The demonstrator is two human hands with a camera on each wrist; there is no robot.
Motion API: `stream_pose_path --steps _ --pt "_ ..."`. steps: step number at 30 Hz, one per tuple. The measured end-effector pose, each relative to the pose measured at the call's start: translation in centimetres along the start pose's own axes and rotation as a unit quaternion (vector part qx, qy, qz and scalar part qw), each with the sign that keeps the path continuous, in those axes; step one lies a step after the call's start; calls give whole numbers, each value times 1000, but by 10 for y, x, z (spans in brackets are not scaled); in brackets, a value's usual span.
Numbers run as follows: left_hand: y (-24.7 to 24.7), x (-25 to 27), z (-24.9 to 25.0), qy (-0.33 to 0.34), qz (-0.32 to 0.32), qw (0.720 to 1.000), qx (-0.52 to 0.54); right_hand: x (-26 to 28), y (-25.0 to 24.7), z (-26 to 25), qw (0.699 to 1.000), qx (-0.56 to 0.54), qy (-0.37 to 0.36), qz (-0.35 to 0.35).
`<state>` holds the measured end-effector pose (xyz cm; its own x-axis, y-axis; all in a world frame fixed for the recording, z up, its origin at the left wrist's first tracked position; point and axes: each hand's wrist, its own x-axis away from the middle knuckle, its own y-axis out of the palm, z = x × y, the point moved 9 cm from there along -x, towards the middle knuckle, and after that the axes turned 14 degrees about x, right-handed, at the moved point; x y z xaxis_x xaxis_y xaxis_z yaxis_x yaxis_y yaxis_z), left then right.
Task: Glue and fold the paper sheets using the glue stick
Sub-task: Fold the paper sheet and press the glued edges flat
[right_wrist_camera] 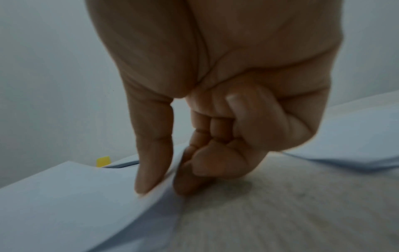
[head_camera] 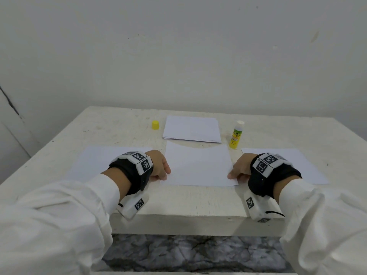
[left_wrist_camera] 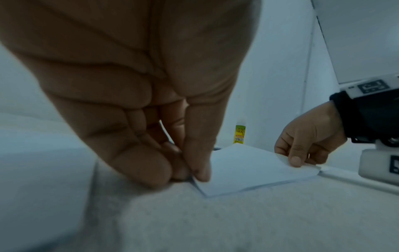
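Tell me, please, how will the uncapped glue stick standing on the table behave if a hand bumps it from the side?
The glue stick stands upright, tall and narrow, so it would probably tip easily. Its body looks round, so once down it would likely roll on the table. With the yellow cap off, the exposed tip may smear.

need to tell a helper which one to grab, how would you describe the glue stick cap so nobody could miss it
On the white table, look to the far side, at the paper stack. Just left of it stands the cap, apart from the open glue stick on the right. It is small and all yellow.
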<state>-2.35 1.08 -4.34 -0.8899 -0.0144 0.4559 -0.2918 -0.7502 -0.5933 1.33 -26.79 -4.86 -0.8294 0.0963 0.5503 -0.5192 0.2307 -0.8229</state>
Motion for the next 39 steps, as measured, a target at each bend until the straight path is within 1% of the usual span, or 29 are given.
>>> stream_pose_path --steps 6,18,30,33,35,36,37,39 --pt "-2 -1 -1 2 4 1000 -1 -3 -1 3 999 17 -31 13" --pt "-2 -6 -4 -2 3 1000 1 -6 -1 4 999 -3 -28 27" --pt "-1 -8 -3 4 3 1000 -9 -11 1 3 999 20 -28 26" --pt "0 -8 -1 11 -2 1000 -19 -12 1 0 998 46 -33 32" --pt "2 -8 2 11 -10 999 -36 -11 2 -4 995 86 -35 31" --pt "3 -8 3 8 -16 998 -62 -10 1 -7 992 117 -35 32" --pt "5 -8 6 6 -20 993 -114 -8 0 -10 987 151 -35 37" --pt "5 -9 12 16 -18 968 -251 -7 -2 -18 977 206 -35 52"
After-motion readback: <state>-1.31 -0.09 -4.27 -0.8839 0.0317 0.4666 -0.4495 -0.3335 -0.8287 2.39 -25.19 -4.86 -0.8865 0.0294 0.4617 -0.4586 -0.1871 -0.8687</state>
